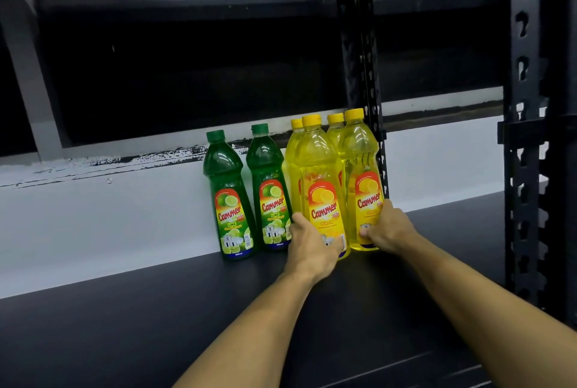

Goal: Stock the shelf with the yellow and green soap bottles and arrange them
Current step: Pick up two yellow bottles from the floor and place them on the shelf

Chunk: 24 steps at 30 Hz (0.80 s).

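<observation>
The left hand (307, 244) is curled round the base of the front left yellow bottle (323, 187), thumb across its label. The right hand (385, 228) is wrapped round the lower part of the front right yellow bottle (362, 175). Both bottles are stood upright on the dark shelf (156, 309), touching each other. Two more yellow bottles (293, 150) are seen just behind them. Two green bottles (228, 194) are stood upright just left of the left hand, against the white back panel (93, 215). A black post (359, 44) is seen behind the right bottle.
</observation>
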Available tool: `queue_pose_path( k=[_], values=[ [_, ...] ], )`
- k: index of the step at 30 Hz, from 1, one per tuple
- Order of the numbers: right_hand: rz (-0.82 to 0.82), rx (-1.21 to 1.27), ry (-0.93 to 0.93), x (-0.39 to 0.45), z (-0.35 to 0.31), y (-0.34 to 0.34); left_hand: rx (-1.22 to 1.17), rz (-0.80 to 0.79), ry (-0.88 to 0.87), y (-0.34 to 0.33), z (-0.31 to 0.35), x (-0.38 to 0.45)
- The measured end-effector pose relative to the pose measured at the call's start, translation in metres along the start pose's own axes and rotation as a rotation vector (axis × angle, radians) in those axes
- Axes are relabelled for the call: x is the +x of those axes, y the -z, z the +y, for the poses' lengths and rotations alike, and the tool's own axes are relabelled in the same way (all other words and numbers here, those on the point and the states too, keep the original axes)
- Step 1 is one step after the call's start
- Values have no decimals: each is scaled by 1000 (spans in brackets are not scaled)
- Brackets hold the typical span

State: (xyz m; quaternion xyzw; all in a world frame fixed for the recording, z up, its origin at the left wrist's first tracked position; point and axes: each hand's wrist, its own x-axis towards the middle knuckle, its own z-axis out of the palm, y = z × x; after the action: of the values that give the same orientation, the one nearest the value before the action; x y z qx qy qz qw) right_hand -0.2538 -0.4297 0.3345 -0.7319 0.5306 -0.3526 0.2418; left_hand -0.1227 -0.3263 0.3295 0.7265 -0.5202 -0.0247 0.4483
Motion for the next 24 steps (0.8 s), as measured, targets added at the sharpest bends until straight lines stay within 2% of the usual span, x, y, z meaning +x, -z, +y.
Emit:
queue_pose_path(
  k=[24],
  values=[
    [-40,-14,-4,5,-2,0,-14,42,22,-5,-4,5]
  ],
)
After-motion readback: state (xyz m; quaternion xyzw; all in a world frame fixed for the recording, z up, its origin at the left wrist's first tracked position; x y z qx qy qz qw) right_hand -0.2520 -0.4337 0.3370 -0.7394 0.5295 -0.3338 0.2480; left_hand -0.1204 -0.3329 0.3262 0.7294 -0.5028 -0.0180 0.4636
